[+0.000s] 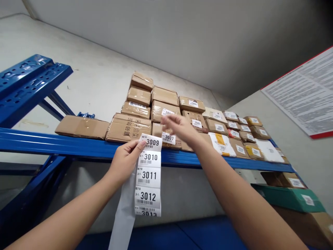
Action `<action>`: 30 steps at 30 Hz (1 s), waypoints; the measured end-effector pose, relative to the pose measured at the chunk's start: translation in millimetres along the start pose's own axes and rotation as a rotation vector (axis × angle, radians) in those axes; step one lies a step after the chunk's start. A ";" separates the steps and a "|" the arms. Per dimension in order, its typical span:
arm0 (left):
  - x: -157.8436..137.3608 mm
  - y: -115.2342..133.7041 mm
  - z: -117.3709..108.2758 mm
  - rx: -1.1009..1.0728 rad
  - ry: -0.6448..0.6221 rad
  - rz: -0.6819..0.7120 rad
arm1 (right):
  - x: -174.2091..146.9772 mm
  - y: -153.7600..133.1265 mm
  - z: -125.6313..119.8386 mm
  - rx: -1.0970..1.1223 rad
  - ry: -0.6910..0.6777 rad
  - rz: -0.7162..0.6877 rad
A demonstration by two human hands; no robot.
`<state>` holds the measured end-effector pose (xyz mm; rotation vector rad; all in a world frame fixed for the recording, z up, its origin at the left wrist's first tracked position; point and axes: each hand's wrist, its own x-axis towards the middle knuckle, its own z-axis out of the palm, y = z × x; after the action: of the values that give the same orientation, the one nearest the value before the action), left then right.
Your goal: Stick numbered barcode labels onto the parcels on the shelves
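My left hand pinches a strip of white number labels between thumb and fingers. The strip hangs down and shows 3009 to 3013, with its pale backing paper trailing below. Raised in front of the stacked boxes is my right hand, its fingers loosely bent and apart, with nothing visible in them. Just above those fingertips, a cardboard box bears a partly covered label starting with 300. Below them, a lower box carries a 3007 label.
Several boxes and parcels line the blue shelf beam. A flat box lies at the left end, beside a box with printed characters. A blue upright stands left. A green parcel sits lower right. A printed notice hangs on the wall.
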<state>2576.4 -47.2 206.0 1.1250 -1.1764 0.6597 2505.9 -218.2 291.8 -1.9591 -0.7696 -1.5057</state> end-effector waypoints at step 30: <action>15.0 -6.9 20.6 0.001 -0.048 -0.027 | 153.8 17.8 -24.5 -0.692 0.528 -0.011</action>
<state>2579.4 -70.8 217.5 1.1614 -1.1994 0.6155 2534.9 -231.1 445.3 -1.8223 -0.0170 -2.3749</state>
